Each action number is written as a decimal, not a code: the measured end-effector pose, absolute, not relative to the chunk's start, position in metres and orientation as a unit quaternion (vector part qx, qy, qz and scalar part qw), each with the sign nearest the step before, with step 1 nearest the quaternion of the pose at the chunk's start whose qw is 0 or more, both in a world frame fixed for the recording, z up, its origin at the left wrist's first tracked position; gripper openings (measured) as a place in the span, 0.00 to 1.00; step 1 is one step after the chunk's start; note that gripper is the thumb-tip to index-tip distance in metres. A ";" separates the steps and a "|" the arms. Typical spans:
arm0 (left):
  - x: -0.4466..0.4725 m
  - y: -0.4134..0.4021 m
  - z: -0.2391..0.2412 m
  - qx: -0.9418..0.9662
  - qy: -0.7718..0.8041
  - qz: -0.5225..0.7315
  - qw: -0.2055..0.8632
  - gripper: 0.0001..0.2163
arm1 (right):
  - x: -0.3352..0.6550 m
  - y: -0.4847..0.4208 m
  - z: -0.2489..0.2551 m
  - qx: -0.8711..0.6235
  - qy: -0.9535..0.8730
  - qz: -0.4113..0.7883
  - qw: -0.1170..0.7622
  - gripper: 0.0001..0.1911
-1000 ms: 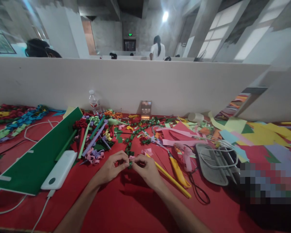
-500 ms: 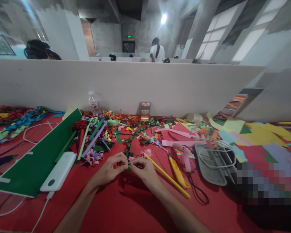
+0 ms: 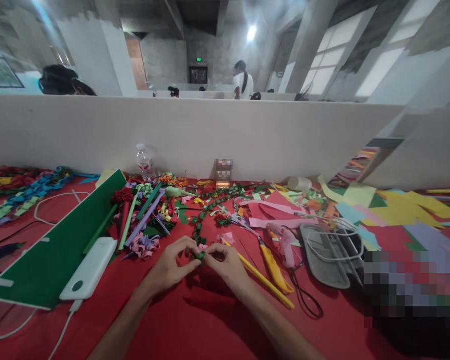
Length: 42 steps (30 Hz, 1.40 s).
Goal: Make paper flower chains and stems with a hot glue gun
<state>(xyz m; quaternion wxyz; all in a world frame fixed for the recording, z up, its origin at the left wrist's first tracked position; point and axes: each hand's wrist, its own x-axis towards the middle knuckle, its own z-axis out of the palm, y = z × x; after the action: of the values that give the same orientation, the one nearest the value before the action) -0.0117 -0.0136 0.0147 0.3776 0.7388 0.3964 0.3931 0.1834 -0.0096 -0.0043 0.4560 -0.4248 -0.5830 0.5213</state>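
Note:
A green paper chain (image 3: 199,220) runs from the back of the red table toward me, and its near end lies between my two hands. My left hand (image 3: 180,260) pinches a small green link at that end between thumb and fingers. From the other side, my right hand (image 3: 222,259) has thumb and fingertips closed on the same end. Just behind the fingertips is a bit of pink paper (image 3: 203,247). A yellow paper tube (image 3: 266,280) lies right beside my right hand. Fingers partly hide the link.
Scissors with yellow handles (image 3: 273,267), a pink glue gun (image 3: 287,245) and a grey tray (image 3: 322,260) lie to the right. A white power bank (image 3: 90,270) leans by a green board (image 3: 56,255) on the left. A plastic bottle (image 3: 144,162) stands against the partition (image 3: 270,135).
My left thumb has shifted, and more of the green link shows between the fingertips. Both hands stay at the chain's near end. The view has tilted slightly.

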 end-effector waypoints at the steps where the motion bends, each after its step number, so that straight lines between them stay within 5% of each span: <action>1: -0.011 -0.014 0.013 0.744 0.400 0.396 0.360 0.03 | 0.185 -0.010 -0.004 -0.429 -0.586 0.515 0.455 0.10; 11: -0.010 -0.013 0.005 0.793 0.386 0.425 0.205 0.07 | 0.183 -0.015 0.005 -0.438 -0.642 0.442 0.448 0.09; 18: -0.009 -0.010 -0.006 0.784 0.393 0.427 0.221 0.08 | 0.185 -0.010 -0.001 -0.429 -0.617 0.493 0.439 0.12; 26: -0.016 -0.007 -0.013 0.839 0.315 0.431 0.100 0.12 | 0.185 -0.009 -0.006 -0.419 -0.573 0.548 0.443 0.14; 35: -0.012 -0.009 -0.012 0.815 0.336 0.457 0.120 0.08 | 0.183 -0.010 -0.004 -0.426 -0.550 0.560 0.451 0.16; 38: -0.009 -0.010 -0.007 0.754 0.425 0.457 0.204 0.04 | 0.183 -0.009 -0.005 -0.441 -0.573 0.509 0.467 0.14; 42: -0.007 -0.009 -0.002 0.679 0.491 0.419 0.349 0.11 | 0.183 -0.011 -0.003 -0.460 -0.587 0.459 0.483 0.12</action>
<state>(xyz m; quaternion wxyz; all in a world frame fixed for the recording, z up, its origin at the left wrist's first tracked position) -0.0069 -0.0093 -0.0019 0.3492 0.6792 0.4907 0.4195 0.1829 -0.0114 -0.0034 0.4831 -0.4599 -0.5866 0.4595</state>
